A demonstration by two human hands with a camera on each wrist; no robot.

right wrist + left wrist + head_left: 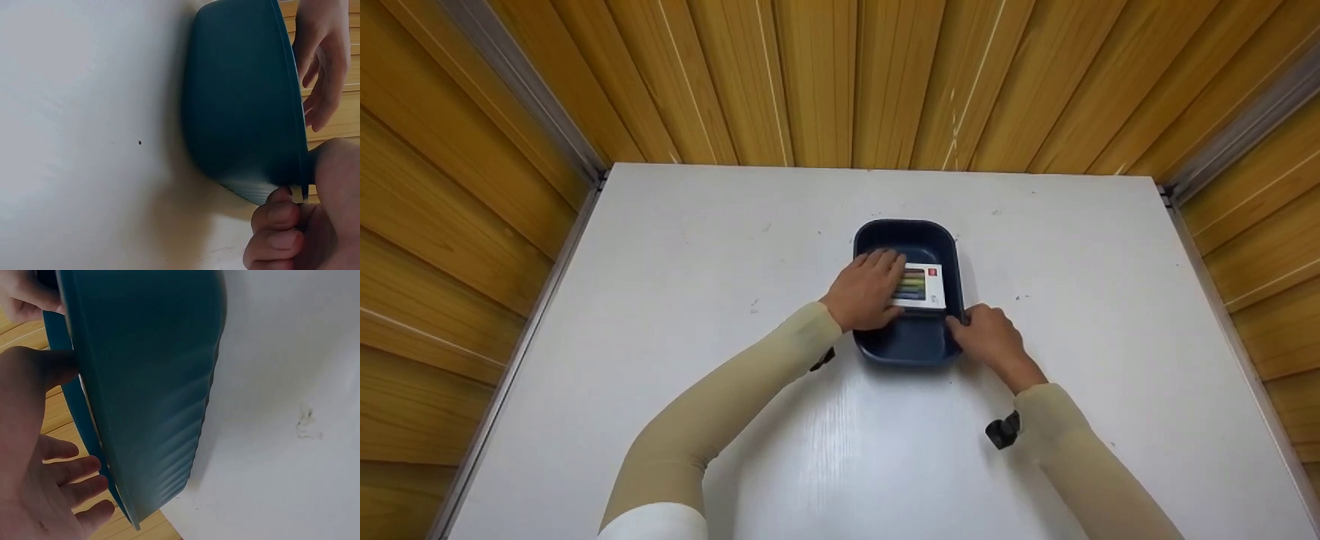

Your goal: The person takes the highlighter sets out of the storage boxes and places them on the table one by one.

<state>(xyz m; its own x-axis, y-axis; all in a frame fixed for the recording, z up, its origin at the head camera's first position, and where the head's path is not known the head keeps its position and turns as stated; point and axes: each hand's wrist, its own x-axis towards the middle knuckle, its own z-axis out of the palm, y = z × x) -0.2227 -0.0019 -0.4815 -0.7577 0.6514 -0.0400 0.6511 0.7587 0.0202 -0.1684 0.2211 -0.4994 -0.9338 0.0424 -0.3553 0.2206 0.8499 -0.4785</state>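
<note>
A deep dark-blue plastic bin (907, 352) with rounded corners stands on the white table. Inside it lies a white box (934, 289) whose window shows several coloured sticks; their exact kind is unclear. My left hand (866, 292) is over the left part of the box, reaching in across the bin's left rim. In the left wrist view its fingers (84, 489) look loosely extended above the rim; whether they touch the box is hidden. At the bin's near right side, my right hand (990, 337) pinches the rim, thumb inside and curled fingers (278, 225) outside.
The white table (720, 247) extends around the bin and bears small dark marks. Yellow wood-look panels (825, 82) stand behind and at both sides, with grey metal posts at the corners. A small black device (1003, 431) is at the right wrist.
</note>
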